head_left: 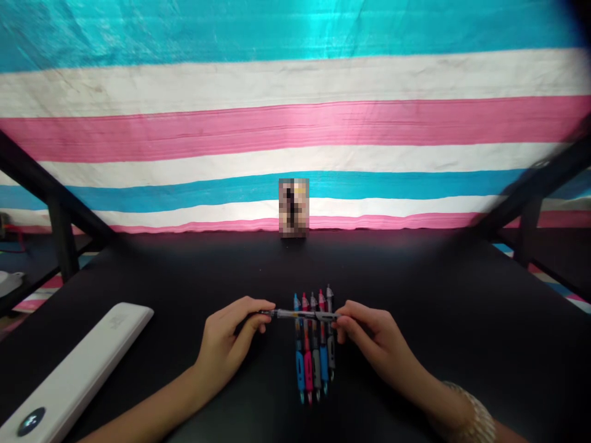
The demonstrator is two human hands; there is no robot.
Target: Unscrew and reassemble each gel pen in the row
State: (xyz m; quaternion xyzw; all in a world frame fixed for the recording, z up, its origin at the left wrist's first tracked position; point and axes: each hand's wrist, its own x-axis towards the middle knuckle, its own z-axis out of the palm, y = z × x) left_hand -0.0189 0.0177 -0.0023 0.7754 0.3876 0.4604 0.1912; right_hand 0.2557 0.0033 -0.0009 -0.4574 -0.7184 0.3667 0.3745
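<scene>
Between my two hands a grey and clear pen (295,314) is held level, crosswise above a row of pens. My left hand (233,329) pinches its dark tip end between thumb and fingers. At the other end, my right hand (372,332) pinches the grey part the same way. Beneath it several pens lie side by side on the black table: a blue pen (300,369), a pink pen (309,372), a grey pen (316,369), a pen with a blue grip (324,363) and another grey pen (331,354). The held pen hides their middles.
A long white device (78,375) with a round dark button lies at the left of the black table (207,264). A blurred-out upright card or picture (293,208) stands at the back edge. Behind hangs a striped sheet (231,129); dark bars flank the table.
</scene>
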